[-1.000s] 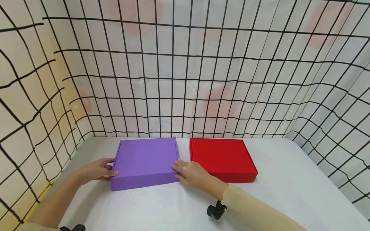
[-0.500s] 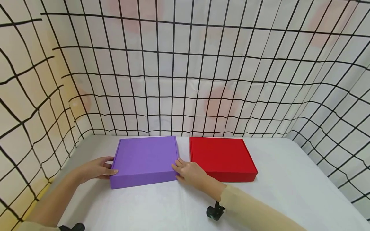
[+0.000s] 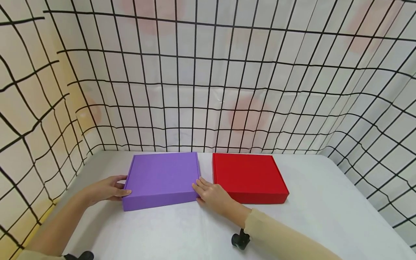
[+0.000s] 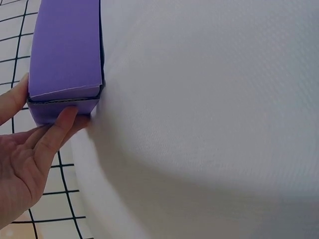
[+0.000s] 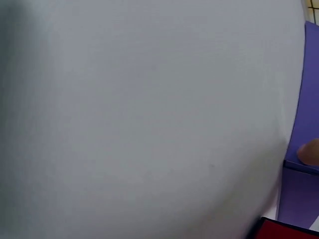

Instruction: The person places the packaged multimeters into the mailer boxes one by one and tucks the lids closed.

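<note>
A flat purple cardboard box (image 3: 162, 173) lies closed on the white table, its long side facing me. My left hand (image 3: 105, 189) holds its left end, thumb over the near top edge and fingers against the end face. In the left wrist view those fingers (image 4: 62, 127) reach round the lower part of that end. At the box's near right corner, my right hand (image 3: 212, 195) has its fingers along the right side. Its thumb (image 5: 310, 152) presses the front face in the right wrist view. Just right of this hand lies a closed red cardboard box (image 3: 250, 177).
A narrow strip of white table (image 3: 206, 162) separates the two boxes. Behind and along both sides stands a pale wall with black grid lines (image 3: 201, 94). A small black device (image 3: 240, 239) hangs under the right sleeve.
Both hands keep their hold on the purple box. The whole head view has shifted slightly, with boxes and hands now a little higher in it.
</note>
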Demonstrator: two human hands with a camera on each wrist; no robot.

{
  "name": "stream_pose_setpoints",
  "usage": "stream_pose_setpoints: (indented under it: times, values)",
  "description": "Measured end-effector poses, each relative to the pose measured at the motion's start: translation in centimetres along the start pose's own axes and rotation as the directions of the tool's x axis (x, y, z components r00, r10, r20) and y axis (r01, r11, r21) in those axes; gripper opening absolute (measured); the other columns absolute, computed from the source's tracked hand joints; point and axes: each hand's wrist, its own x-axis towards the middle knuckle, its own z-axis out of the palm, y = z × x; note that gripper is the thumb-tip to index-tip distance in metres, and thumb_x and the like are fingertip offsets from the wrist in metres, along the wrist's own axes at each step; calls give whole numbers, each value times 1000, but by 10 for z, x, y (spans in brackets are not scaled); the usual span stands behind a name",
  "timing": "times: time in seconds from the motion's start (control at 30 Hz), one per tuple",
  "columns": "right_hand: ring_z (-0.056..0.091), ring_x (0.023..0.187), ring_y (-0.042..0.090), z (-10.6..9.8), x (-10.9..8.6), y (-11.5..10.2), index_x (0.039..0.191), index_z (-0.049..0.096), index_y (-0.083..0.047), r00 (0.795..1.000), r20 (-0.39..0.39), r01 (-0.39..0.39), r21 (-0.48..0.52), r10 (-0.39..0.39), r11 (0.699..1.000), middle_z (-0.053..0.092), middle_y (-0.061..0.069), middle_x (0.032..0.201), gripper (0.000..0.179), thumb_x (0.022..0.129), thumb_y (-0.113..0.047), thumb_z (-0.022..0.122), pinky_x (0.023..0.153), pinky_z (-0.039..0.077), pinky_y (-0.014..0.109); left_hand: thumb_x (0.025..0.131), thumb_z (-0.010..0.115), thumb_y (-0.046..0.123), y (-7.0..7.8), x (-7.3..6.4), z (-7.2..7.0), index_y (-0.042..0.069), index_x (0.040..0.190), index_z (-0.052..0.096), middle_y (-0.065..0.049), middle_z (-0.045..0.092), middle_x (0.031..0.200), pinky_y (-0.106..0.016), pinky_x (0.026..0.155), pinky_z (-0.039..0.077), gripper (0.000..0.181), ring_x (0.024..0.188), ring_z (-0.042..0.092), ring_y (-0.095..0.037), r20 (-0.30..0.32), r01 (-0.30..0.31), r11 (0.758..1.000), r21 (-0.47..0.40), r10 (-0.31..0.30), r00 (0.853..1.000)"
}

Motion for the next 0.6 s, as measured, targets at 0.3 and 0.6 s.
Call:
stream_pose_setpoints:
  times: [0.3, 0.6]
  values:
    - [60, 108, 26, 4, -3, -3, 117, 63, -3, 999, -48, -3, -3, 3, 1000, 64, 12, 115, 49, 75, -26, 76, 77, 52, 27, 88, 63, 21, 0, 0, 2, -19, 138, 8, -42, 32, 133, -43, 89, 47, 84, 113, 52, -41, -6, 6, 1000, 0, -6, 1000]
    - [60, 108, 26, 9, -5, -11, 115, 65, -4, 992, -100, -81, -23, 79, 996, 65, 12, 113, 45, 75, -21, 76, 75, 53, 28, 88, 63, 20, -2, 2, 3, -19, 138, 7, -42, 31, 134, -44, 90, 47, 85, 114, 51, -42, -9, -1, 1000, -13, 1, 1000]
